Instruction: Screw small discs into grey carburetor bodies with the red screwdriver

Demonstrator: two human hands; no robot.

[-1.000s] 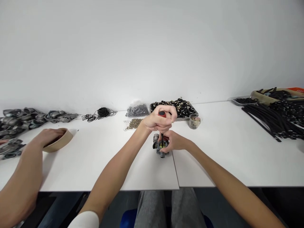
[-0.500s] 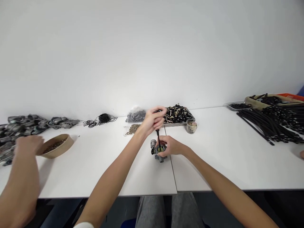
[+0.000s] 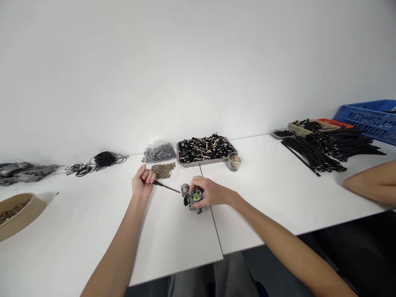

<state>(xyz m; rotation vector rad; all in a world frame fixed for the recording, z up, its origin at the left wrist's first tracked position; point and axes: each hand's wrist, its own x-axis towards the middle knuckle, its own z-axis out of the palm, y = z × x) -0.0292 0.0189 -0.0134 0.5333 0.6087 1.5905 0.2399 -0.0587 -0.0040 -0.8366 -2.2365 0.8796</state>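
Note:
My left hand (image 3: 142, 182) is closed round the red handle of a screwdriver (image 3: 165, 186), whose dark shaft lies low over the white table (image 3: 93, 231) and points right. My right hand (image 3: 208, 194) grips a small grey metal carburettor (image 3: 192, 198) with a yellow-green centre, resting on the table. The shaft tip ends just left of the carburettor. A heap of small brass screws (image 3: 163, 169) lies just beyond my left hand.
A metal tray of black-and-brass parts (image 3: 204, 149), a bag of dark beads (image 3: 158, 152) and a small clear cup (image 3: 234, 161) stand at the back. Black rings (image 3: 99, 161) and grey castings (image 3: 23, 172) lie left, a brown bowl (image 3: 17, 214) nearer. Black hoses (image 3: 324, 150), blue crate (image 3: 368, 117), another person's forearm (image 3: 371, 187) right.
My left hand lifted the screwdriver out of the carburettor and swung it down to the left. The view turned right; the neighbour's arm at the left left the picture and another forearm appeared at right.

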